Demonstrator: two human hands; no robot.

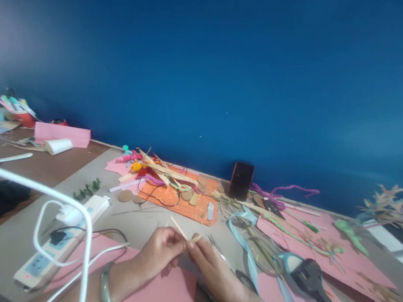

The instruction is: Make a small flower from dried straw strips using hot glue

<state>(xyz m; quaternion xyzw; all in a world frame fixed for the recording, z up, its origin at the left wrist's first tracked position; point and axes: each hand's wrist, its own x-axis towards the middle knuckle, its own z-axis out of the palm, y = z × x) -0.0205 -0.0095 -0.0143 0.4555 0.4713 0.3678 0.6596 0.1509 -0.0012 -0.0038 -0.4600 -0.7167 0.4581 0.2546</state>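
Above the flat pink paper sheet on the grey desk, the left hand and the right hand pinch one thin, pale straw-coloured strip, grip closed without visible gap. Work appears unfinished: the strip looks unattached, and pale-blue ribbon and slender green-brown stems lie loose at right.

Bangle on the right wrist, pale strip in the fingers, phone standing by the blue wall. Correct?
Wrong wrist: the head view shows the bangle on the left wrist. The rest holds: pale strip in the fingers, phone standing by the blue wall.
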